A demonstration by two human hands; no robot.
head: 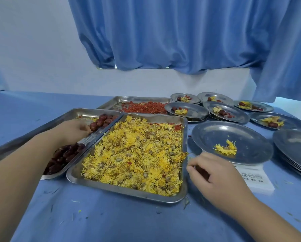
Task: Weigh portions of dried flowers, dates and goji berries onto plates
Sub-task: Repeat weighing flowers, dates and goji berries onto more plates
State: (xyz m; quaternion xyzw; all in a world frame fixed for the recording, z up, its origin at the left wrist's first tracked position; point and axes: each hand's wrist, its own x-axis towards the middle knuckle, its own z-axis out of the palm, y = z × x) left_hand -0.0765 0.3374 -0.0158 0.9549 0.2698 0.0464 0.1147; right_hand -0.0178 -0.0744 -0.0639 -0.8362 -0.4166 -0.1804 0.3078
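Portions sit on six plates [197,111] at the far right of the counter [111,220]. The scale plate [216,135] has only flowers [226,148]. Left hand [73,130] touches a date [93,126], grip unclear. Right hand [216,173] is curled, contents unclear.

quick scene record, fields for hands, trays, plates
left hand: in date tray, fingertips at dates, grip unclear
right hand: curled, beside flower tray, by scale
scale plate: flowers only
filled plates: six, behind it
goji tray: far back
spare plates: stacked at right
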